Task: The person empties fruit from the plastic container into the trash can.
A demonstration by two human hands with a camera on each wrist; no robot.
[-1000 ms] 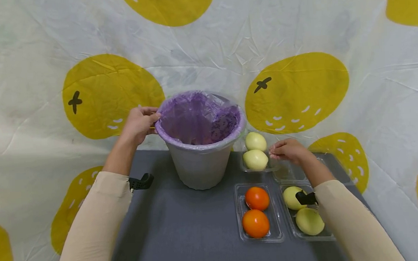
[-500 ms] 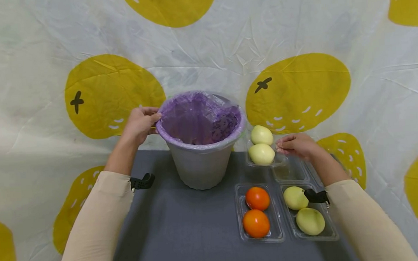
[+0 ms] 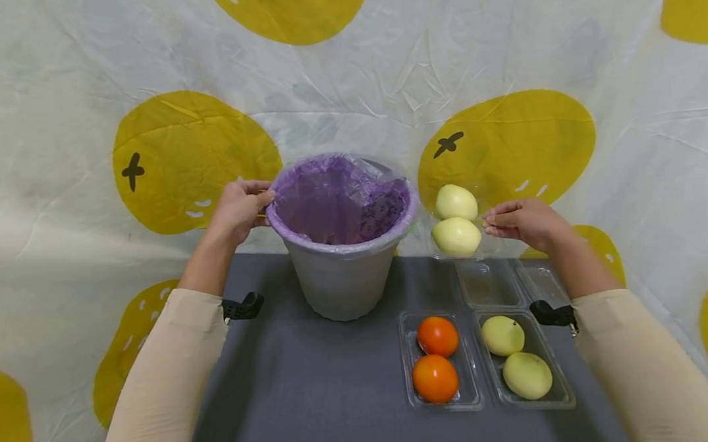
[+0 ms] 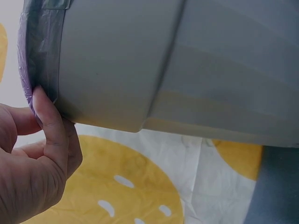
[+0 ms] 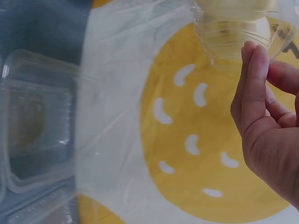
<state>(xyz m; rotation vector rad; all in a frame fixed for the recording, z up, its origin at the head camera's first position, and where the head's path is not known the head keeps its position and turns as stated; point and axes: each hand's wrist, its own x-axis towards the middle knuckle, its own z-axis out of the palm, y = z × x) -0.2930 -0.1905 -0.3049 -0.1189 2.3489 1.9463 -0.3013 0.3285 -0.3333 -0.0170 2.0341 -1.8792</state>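
Dark marks are borne by the purple liner (image 3: 324, 216), too small to be made out. Two smooth, pale fruits (image 3: 457, 236) are carried in a clear plastic tray (image 5: 224, 35), raised above the worktop (image 3: 314, 394) just right of the bin (image 3: 341, 284). The tray's edge is pinched between fingers and thumb by the right hand (image 3: 525, 221); the bin's lined rim is gripped likewise by the left hand (image 3: 237, 209). Nearer, two orange fruits (image 3: 435, 379) and two yellow-green fruits (image 3: 527, 375) are held in separate trays; one further tray (image 3: 545, 284) is partly hidden by the right forearm (image 3: 590, 263).
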